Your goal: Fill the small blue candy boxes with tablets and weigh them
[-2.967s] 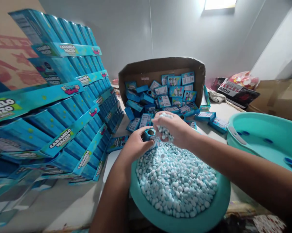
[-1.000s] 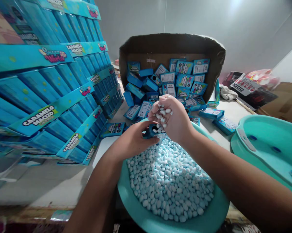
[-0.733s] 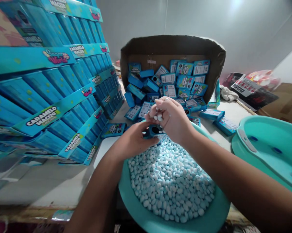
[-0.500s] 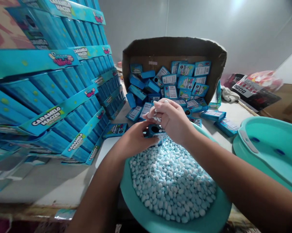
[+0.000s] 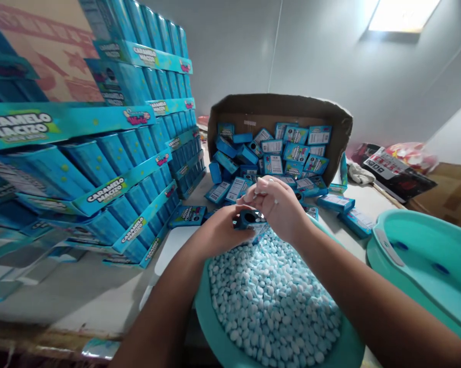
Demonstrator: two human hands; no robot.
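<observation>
My left hand [image 5: 226,230] is closed round a small blue candy box [image 5: 256,231] with a round dark hole in its top. Just above that hole, my right hand [image 5: 278,204] is curled, with a few small candies between its fingers. Both hands are over the far edge of a turquoise tub [image 5: 211,317]. Pale blue and white candies [image 5: 276,301] fill the tub. The lower part of the box is partly hidden by my hands.
Tall stacks of blue display trays [image 5: 111,191] stand on the left. Behind my hands, a cardboard carton [image 5: 280,105] lies open with several blue boxes inside. A second turquoise tub [image 5: 418,245] is on the right, and loose boxes [image 5: 355,222] lie beside it.
The camera has tilted up, so the scene sits lower and a ceiling light shows. My right hand stays over the box, its fingers more curled; fewer candies show in it.
</observation>
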